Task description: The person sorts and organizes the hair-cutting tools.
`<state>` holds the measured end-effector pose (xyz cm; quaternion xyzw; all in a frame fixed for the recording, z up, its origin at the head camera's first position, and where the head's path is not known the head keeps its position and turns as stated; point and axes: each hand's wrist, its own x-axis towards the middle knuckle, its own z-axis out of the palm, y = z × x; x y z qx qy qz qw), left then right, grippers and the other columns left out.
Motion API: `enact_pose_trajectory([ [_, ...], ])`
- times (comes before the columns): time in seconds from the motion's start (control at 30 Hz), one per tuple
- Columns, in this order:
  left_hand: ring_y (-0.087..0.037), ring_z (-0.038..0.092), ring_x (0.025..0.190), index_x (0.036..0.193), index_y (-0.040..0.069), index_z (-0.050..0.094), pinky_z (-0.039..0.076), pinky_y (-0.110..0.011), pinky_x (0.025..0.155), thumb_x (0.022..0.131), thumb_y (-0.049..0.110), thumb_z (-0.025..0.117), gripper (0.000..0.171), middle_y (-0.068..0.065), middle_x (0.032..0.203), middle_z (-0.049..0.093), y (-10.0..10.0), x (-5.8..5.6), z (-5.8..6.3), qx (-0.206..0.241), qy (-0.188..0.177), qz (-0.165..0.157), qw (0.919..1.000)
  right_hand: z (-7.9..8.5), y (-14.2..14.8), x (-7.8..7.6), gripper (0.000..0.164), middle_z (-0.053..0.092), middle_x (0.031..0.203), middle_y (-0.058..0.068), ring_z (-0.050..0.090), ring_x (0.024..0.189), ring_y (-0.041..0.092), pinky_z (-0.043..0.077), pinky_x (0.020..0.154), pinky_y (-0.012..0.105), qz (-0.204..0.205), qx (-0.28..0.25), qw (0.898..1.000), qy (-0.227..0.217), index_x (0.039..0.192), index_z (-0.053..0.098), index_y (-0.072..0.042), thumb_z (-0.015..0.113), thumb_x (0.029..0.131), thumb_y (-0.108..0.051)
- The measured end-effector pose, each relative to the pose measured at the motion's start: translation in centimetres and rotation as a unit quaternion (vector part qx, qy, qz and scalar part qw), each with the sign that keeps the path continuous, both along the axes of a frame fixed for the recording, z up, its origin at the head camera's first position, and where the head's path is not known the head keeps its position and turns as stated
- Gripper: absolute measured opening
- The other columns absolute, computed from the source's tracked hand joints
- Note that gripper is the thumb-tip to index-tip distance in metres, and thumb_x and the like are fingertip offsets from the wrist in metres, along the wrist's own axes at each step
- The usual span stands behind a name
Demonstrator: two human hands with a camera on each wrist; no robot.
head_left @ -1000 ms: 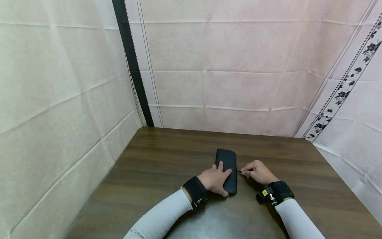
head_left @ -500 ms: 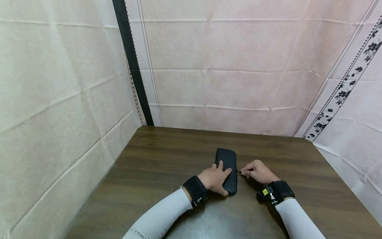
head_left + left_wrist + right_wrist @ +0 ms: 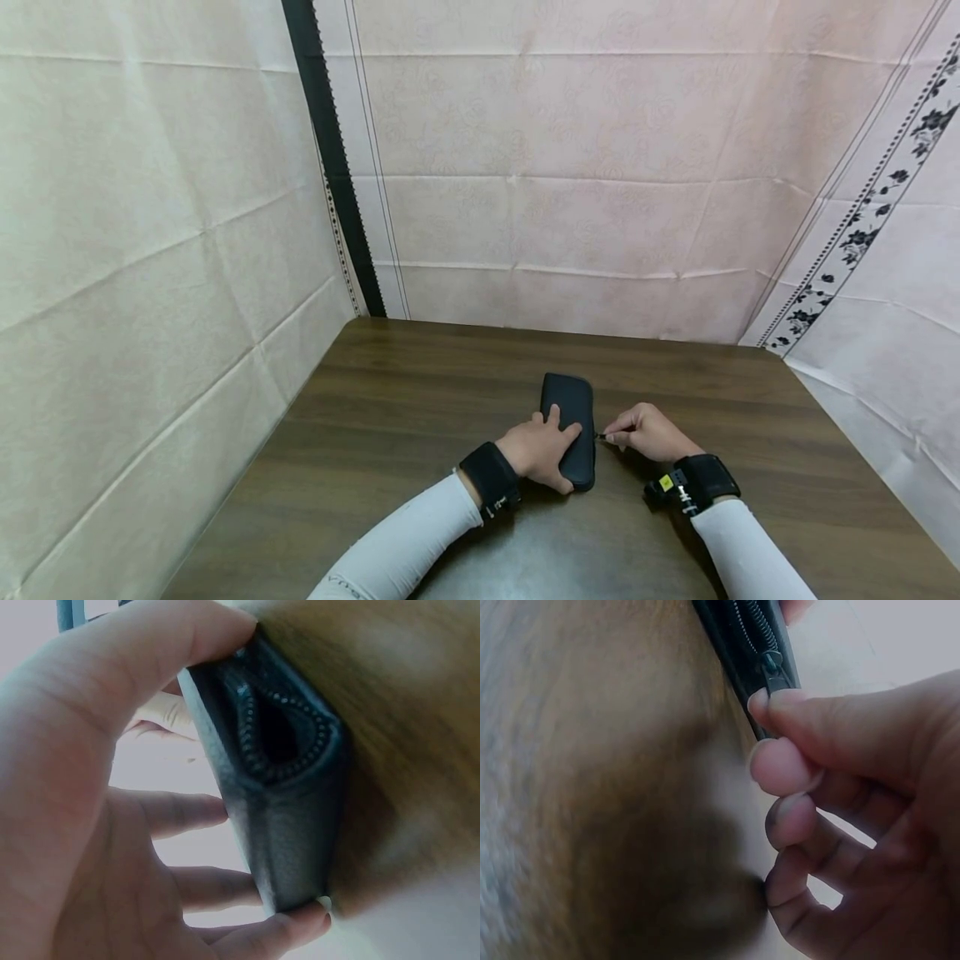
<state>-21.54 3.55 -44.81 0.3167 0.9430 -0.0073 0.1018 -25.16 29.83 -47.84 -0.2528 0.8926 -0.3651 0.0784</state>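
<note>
A long black zip-around wallet [image 3: 572, 396] lies flat on the wooden table. My left hand [image 3: 534, 450] holds it, thumb at the near end and the other fingers spread over its top and left side. At the end facing the left wrist camera, the zip teeth [image 3: 249, 731] stand apart around a dark gap. To the wallet's right, my right hand [image 3: 651, 433] pinches the small zip pull between thumb and forefinger. In the right wrist view the zip slider [image 3: 771, 661] sits just above those fingertips, with two separate rows of teeth beyond it. The wallet's inside is too dark to make out.
The brown wooden table [image 3: 420, 375] spreads around the wallet, its back edge meeting a pale cloth backdrop [image 3: 600, 208]. Another cloth wall [image 3: 150, 250] rises along the left. Black straps with small cameras [image 3: 701, 483] sit on both wrists, over white sleeves.
The right fingertips and the zip pull have shifted very slightly toward the near end of the wallet. Both hands keep their hold, and the wallet stays practically in place.
</note>
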Motion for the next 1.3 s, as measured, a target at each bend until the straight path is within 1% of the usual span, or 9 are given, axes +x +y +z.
enact_pose_trajectory([
  [0.03,-0.033,0.047,0.141,0.163,0.035,0.031,0.058,-0.039,0.087,0.082,0.065,0.077,0.098,-0.014,0.171,0.027,-0.01,0.05,0.02,-0.001,0.001,0.0,1.0,0.0,0.01,0.0,0.015,0.079,0.091,0.003,0.067,0.072,0.009,0.056,0.065,0.027,0.006,-0.001,1.0,0.002,0.103,0.084,-0.008,0.071,0.095,-0.006],
  [0.27,-0.033,0.047,0.141,0.163,0.036,0.031,0.058,-0.039,0.086,0.082,0.065,0.077,0.098,-0.014,0.171,0.027,-0.06,0.17,0.04,-0.001,0.001,0.003,1.0,-0.07,0.03,-0.06,0.016,0.08,0.092,0.002,0.068,0.073,0.008,0.056,0.066,0.027,0.007,0.004,1.0,-0.005,0.102,0.084,-0.009,0.07,0.095,-0.005],
  [0.43,-0.033,0.047,0.141,0.163,0.036,0.031,0.057,-0.039,0.085,0.082,0.065,0.077,0.098,-0.013,0.171,0.027,-0.07,0.18,0.06,-0.001,0.0,0.003,1.0,0.01,0.22,-0.1,0.016,0.08,0.094,0.003,0.068,0.074,0.008,0.057,0.066,0.027,0.019,0.001,1.0,-0.007,0.103,0.084,-0.009,0.07,0.096,-0.005],
  [0.57,-0.033,0.048,0.14,0.163,0.036,0.031,0.057,-0.038,0.084,0.082,0.065,0.077,0.098,-0.013,0.171,0.027,-0.03,0.16,0.08,-0.002,0.001,0.003,1.0,0.04,0.26,-0.09,0.015,0.08,0.091,0.002,0.067,0.072,0.009,0.056,0.065,0.027,0.029,-0.002,1.0,-0.007,0.102,0.084,-0.01,0.071,0.096,-0.006],
  [0.8,-0.033,0.047,0.141,0.164,0.036,0.03,0.057,-0.038,0.085,0.083,0.066,0.076,0.098,-0.013,0.171,0.026,0.06,0.13,0.02,-0.004,0.0,0.002,1.0,0.17,0.36,-0.08,0.013,0.078,0.085,0.001,0.065,0.068,0.01,0.054,0.061,0.027,0.037,0.0,0.999,-0.004,0.101,0.084,-0.011,0.072,0.096,-0.008],
  [1.0,-0.033,0.047,0.141,0.164,0.036,0.03,0.057,-0.038,0.086,0.083,0.065,0.076,0.098,-0.013,0.171,0.026,0.13,0.02,0.02,-0.005,0.0,0.001,1.0,0.31,0.45,-0.07,0.013,0.078,0.087,0.002,0.066,0.068,0.011,0.054,0.061,0.027,0.041,-0.002,0.999,-0.008,0.102,0.084,-0.011,0.072,0.096,-0.01],
  [1.3,-0.034,0.047,0.14,0.164,0.035,0.03,0.057,-0.038,0.088,0.084,0.066,0.076,0.097,-0.014,0.171,0.027,0.01,-0.16,-0.16,-0.003,0.003,-0.002,1.0,0.45,0.33,-0.01,0.013,0.079,0.088,0.003,0.066,0.068,0.009,0.054,0.062,0.026,0.054,-0.006,0.998,-0.013,0.101,0.084,-0.011,0.072,0.096,-0.01],
])
